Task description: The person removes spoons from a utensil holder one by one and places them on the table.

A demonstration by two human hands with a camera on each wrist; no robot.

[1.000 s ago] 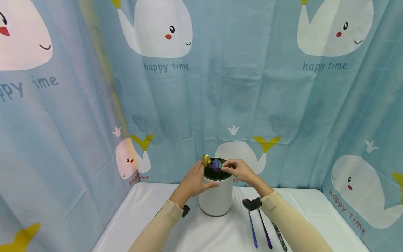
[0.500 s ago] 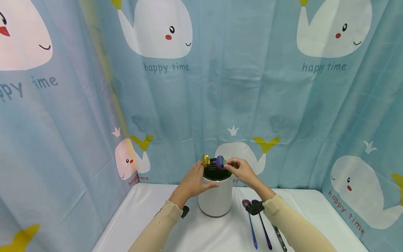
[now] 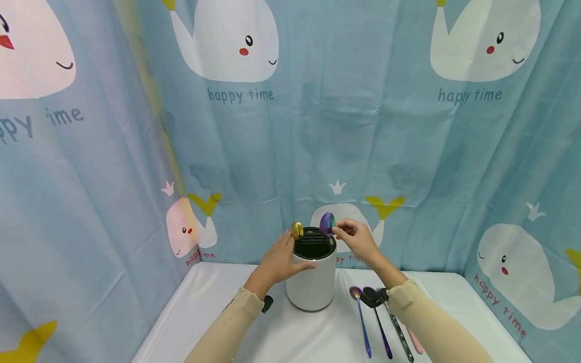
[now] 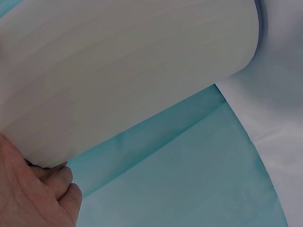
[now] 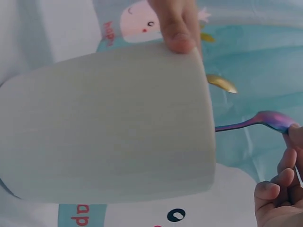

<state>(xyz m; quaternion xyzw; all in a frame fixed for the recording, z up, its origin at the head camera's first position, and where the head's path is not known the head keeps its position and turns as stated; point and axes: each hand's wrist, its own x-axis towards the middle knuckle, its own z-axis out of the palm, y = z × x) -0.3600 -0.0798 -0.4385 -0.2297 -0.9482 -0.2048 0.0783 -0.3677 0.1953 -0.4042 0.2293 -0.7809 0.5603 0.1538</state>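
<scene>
A white cylindrical utensil holder [image 3: 310, 285] with a black slotted insert stands upright on the table. My left hand [image 3: 278, 259] holds its left side near the rim, thumb across the front; curled fingers [image 4: 59, 182] show in the left wrist view. Beside those fingers, the bowl of a gold spoon [image 3: 297, 230] sticks up from the holder. Above the rim on the right, my right hand [image 3: 358, 239] pinches a purple-blue iridescent spoon [image 3: 327, 223] by its bowl. The right wrist view shows that spoon's handle [image 5: 232, 126] running down into the holder, its lower end hidden.
Right of the holder lie a spoon with a blue handle [image 3: 364, 327], a dark purple spoon [image 3: 383, 333], a black patterned handle [image 3: 401, 338] and a pink handle [image 3: 415, 343], partly under my right forearm. Whale-print curtains [image 3: 299, 151] surround the white table [image 3: 281, 338].
My right hand has risen and moved right, drawing the iridescent spoon up from the holder. The left hand stays put. More of the utensils on the table shows.
</scene>
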